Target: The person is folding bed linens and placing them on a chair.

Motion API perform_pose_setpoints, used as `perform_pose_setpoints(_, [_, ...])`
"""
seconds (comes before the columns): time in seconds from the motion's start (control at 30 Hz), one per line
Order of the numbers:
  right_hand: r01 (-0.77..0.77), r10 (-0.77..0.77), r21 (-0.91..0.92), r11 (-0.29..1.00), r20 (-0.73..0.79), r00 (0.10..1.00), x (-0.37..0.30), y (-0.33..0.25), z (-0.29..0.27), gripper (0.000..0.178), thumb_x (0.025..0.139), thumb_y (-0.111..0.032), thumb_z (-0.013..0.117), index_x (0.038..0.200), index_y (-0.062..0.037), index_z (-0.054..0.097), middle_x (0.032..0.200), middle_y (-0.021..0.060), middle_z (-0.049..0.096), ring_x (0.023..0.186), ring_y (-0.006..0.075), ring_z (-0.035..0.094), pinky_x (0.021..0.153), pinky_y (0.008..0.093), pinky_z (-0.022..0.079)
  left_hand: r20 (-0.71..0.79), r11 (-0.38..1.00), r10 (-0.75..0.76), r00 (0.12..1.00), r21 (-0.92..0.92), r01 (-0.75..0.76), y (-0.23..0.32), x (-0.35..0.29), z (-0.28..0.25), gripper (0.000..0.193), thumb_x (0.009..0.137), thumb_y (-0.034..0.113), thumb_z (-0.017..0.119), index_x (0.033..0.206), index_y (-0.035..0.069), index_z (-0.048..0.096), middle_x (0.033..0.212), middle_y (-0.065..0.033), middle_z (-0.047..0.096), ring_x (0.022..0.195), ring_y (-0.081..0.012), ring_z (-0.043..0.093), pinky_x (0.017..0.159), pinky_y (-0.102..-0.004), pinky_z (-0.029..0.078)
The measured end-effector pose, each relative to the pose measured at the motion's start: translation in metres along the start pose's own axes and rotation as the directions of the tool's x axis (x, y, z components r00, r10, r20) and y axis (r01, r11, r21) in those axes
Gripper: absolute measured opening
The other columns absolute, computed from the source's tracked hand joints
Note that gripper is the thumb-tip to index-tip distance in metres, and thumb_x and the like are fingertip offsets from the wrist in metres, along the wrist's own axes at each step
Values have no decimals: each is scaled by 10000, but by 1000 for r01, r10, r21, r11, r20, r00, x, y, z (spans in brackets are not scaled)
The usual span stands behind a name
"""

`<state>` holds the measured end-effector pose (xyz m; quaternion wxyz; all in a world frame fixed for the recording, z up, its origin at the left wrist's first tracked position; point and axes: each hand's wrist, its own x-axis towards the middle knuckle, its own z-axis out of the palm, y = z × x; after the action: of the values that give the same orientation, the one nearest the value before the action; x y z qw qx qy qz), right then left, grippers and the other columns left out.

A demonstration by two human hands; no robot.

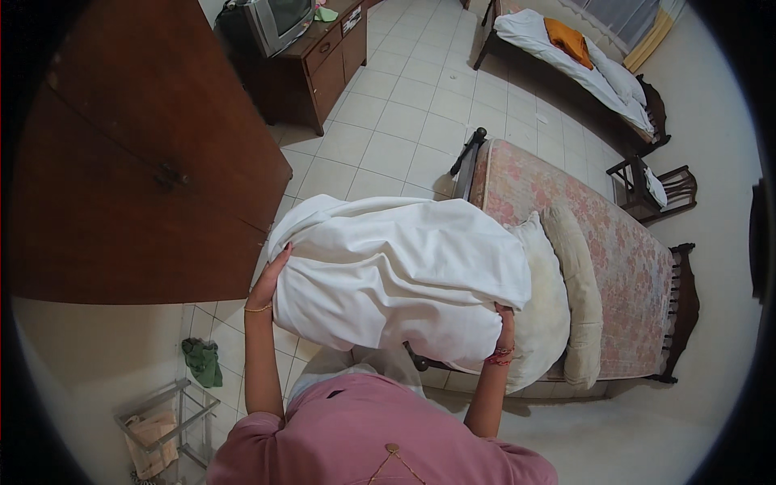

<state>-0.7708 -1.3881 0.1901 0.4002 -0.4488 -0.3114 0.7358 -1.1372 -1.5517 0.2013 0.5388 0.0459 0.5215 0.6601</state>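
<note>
A plump white pillow [396, 279] in a loose, creased white cover spans the space before my body, held across between both hands. My left hand [269, 279] grips its left end, the thumb lying over the cloth and the other fingers mostly hidden behind it. At the right end, my right hand [505, 323] is closed on the pillow's edge, its fingers partly covered by a fold. Just beyond that hand, an off-white pillow [539, 315] and a beige bolster [575, 299] lie side by side on the bare, pink-patterned mattress [626, 291].
A dark wooden wardrobe [137, 162] stands close on the left. Past it is a wooden cabinet [323, 73] bearing a television [279, 24]. Another bed with white bedding [566, 61] and a chair [656, 190] are farther right. A metal rack [174, 412] and green cloth [202, 361] are lower left.
</note>
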Motion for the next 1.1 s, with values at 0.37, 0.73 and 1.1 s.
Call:
perform_pose_setpoints(0.37, [-34,34,4,999,59,998,66,-10,42,359,765,-169,539,1080,0,506,1062,32,510,948,143,472,847,259,337,73,997,72,995,-12,-71,31,68,-14,521,840,321,484,1210,-29,371,1217,-83,412,1094,-144,404,927,-245,297])
perform_pose_setpoints(0.73, [148,-150,25,989,58,987,233,-42,115,412,747,-146,569,1125,-13,475,1090,34,499,956,148,480,824,262,370,123,996,-31,992,91,19,130,270,34,488,824,311,509,1180,-10,416,1141,-70,487,1032,-152,459,878,-249,350])
perform_pose_setpoints(1.1, [200,-194,82,976,-74,978,378,-119,195,366,747,-138,544,1093,-31,496,1051,15,516,948,135,483,826,256,365,316,996,-90,945,13,91,234,451,126,499,841,356,470,1177,-8,406,1136,-90,494,991,-168,501,855,-265,391])
